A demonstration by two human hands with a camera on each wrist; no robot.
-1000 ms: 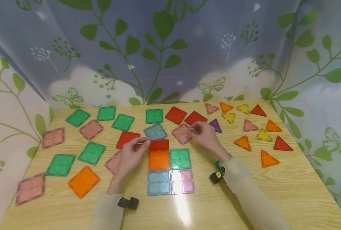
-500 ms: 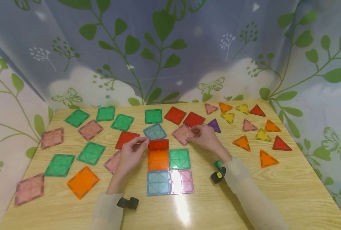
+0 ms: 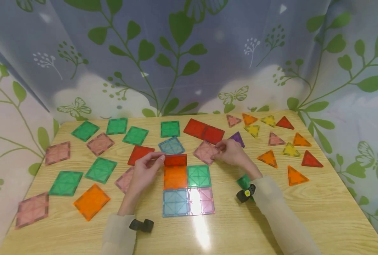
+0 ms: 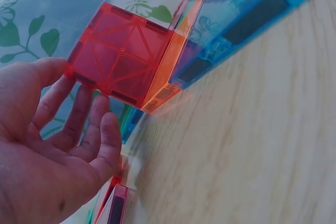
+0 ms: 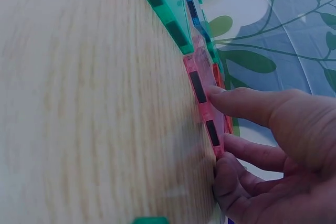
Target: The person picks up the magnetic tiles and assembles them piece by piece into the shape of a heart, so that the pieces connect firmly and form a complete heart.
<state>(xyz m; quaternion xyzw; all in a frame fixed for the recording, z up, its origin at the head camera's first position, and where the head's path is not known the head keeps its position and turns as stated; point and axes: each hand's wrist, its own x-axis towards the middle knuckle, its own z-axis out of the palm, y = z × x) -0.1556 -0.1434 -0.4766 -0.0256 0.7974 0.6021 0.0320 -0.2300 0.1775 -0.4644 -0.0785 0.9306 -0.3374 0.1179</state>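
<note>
My left hand [image 3: 145,173] pinches the side edge of a red square magnetic tile [image 3: 177,160]. This tile stands up along the far edge of an orange square tile [image 3: 175,178]. Orange, green [image 3: 199,176], light blue [image 3: 175,203] and pink [image 3: 208,202] squares lie flat, joined two by two. To the right my right hand [image 3: 234,154] holds another pink square tile [image 3: 204,152] by its near right corner. In the right wrist view the thumb lies on that pink tile [image 5: 202,90], with fingertips at its edge and its lower side near the wood.
Two red squares [image 3: 204,131] lie edge to edge behind the right hand. Loose green, pink and orange squares spread over the left side. Small triangles, such as a purple one [image 3: 236,139], lie at the right. A green tile [image 3: 244,181] sits partly under the right wrist.
My right hand has drawn the pink tile slightly right and nearer. The two red squares at the back, earlier apart, now meet along an edge. My left hand stays in place.
</note>
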